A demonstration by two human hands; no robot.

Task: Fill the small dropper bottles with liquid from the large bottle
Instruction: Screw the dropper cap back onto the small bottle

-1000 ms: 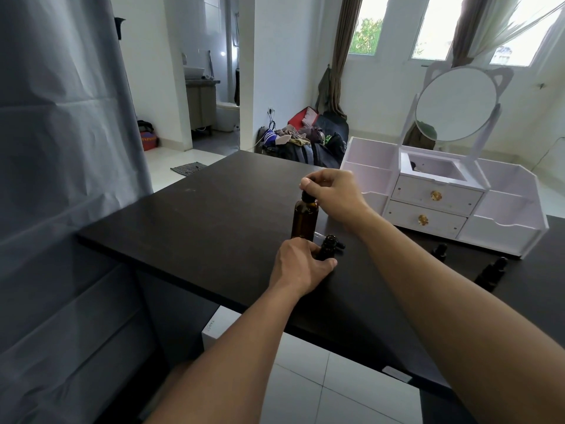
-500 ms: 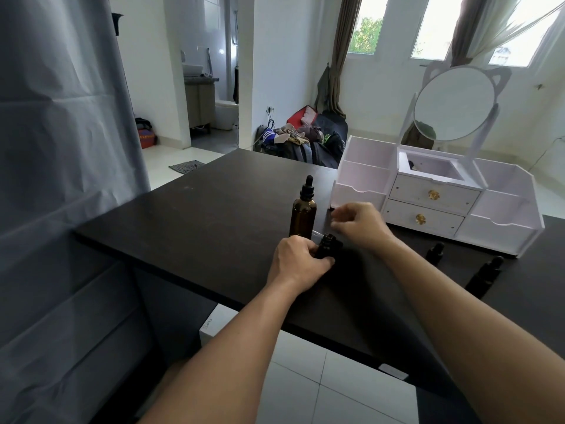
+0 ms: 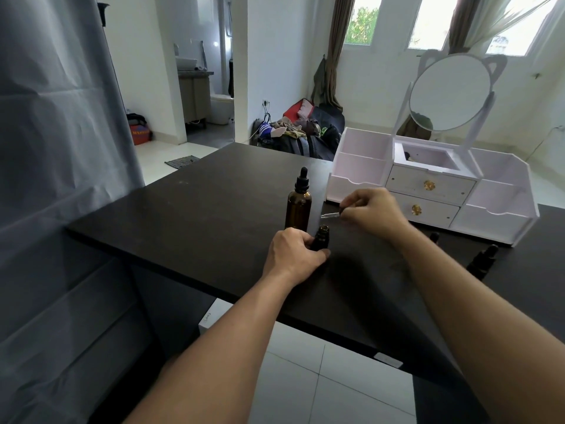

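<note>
Left hand grips the uncapped small amber bottle upright on the black table, contents unseen; right hand pinches its glass dropper just above. Large amber bottle stands capped just behind. Two more capped small bottles sit far right, near the white organizer.

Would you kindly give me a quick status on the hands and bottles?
Left hand grips small bottle, uncapped. Right hand pinches its dropper. Large bottle capped, behind. Nothing in the way.
</note>
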